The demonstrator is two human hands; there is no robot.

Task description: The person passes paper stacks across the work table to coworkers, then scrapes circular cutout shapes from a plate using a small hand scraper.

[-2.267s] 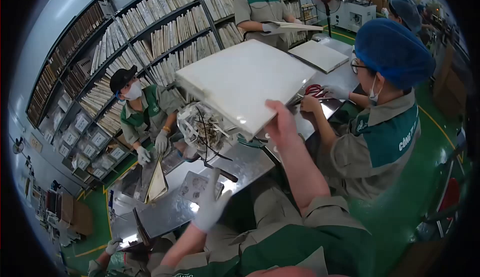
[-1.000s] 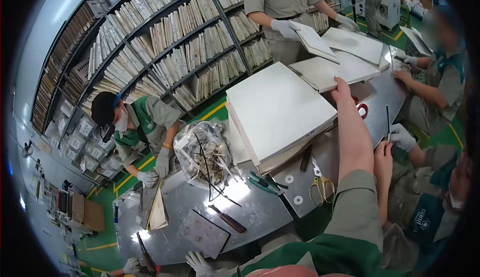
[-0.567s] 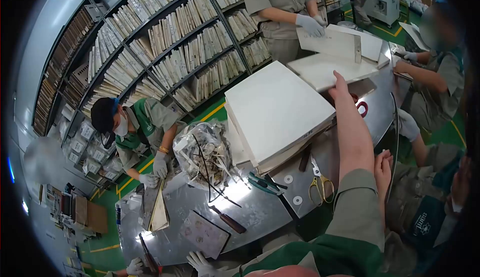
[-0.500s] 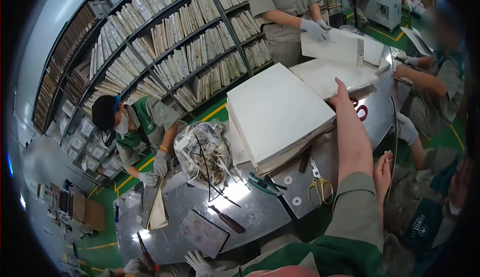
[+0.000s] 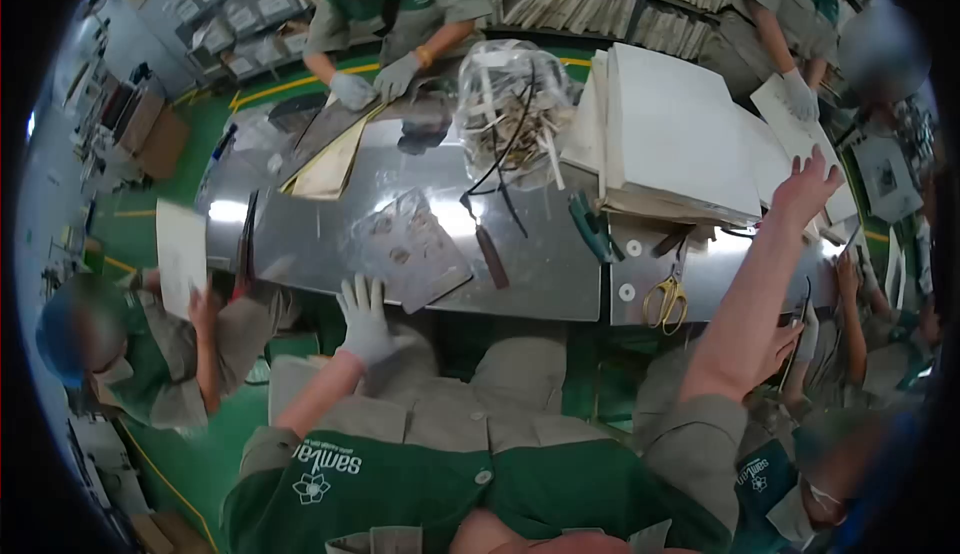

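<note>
In a workroom with green floor and shelves full of thin boards, one metal tabletop lies before the person. The stack of white boards is on its far right part; one broad board is on top, and I cannot count those under it. The right hand, bare, reaches just beside this stack, in front of one white board which a co-worker's one gloved hand touches; its grip is wide open, the fingers spread, nothing held, and contact with this board I cannot tell. The left hand, gloved, is at the near edge, its grip also open and empty. Left of the stack is one clear plastic bag of scraps. Nearer are one pair of green-handled pliers, two white rings and one pair of yellow-handled scissors. Further left lie one brown-handled tool and one flat plate. Across, one co-worker has two gloved hands at one thin yellowish bundle.
</note>
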